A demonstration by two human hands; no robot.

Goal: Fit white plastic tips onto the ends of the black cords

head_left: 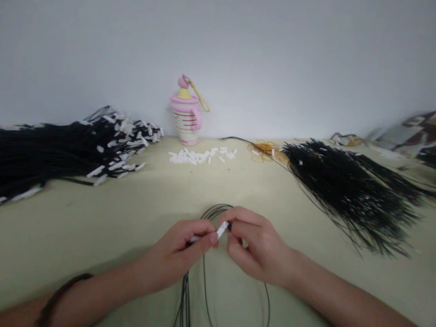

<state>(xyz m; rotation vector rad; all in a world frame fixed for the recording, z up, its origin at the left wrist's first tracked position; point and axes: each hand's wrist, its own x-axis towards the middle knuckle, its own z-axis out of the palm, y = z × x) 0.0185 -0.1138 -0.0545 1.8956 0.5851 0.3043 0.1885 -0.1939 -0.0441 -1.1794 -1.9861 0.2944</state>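
Observation:
My left hand [179, 250] pinches a short white plastic tube [222, 229] between thumb and fingertips. My right hand [255, 240] faces it, its fingertips closed at the tube's right end on a thin black cord [230, 225]. The fingers hide where the cord meets the tube. Several loops of the same cord [204, 272] arc up from the bottom of the view and pass behind and beneath both hands. A dark band [64, 295] circles my left wrist.
A pale green covered table [68, 236] holds a black cord bundle with white tips [85, 145] at left, and a looser black bundle [350, 190] at right. White tubes [200, 156], orange rubber bands [265, 151] and a pink-and-cream container [185, 113] stand along the wall.

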